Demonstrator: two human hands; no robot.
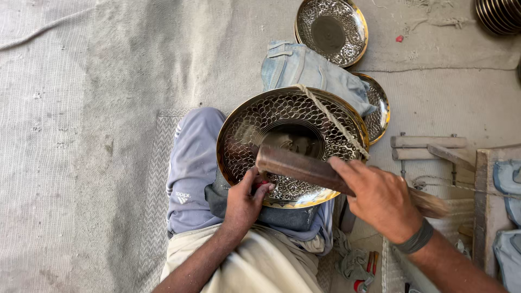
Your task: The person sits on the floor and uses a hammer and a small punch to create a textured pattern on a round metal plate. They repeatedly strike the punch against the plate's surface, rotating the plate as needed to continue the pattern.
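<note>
Head view: the person sits on the grey floor mat (108, 81) with an embossed metal tray (290, 146) propped tilted on the lap, its gold rim toward the body and its patterned face turned up to the camera. A cord (332, 120) crosses the tray's upper right part from rim to rim.

The left hand (245, 202) comes up from the lower middle, forearm angled inward, wrist straight. Its fingers (259, 190) are curled shut at the tray's lower rim, thumb on the patterned face, pinching something small and reddish that is mostly hidden.

The right hand (380, 198) enters from the lower right corner, forearm slanting up and left, a dark wristband (417, 239) at the wrist. Its fingers are wrapped closed around a long brown wooden mallet (298, 167), knuckles up; the mallet's blunt end lies over the tray's centre, while its frayed far end sticks out behind the hand.

Beyond the lap, two more patterned trays (331, 30) lie on the floor by folded denim cloth (304, 68). A wooden frame (434, 149) stands at the right edge.
</note>
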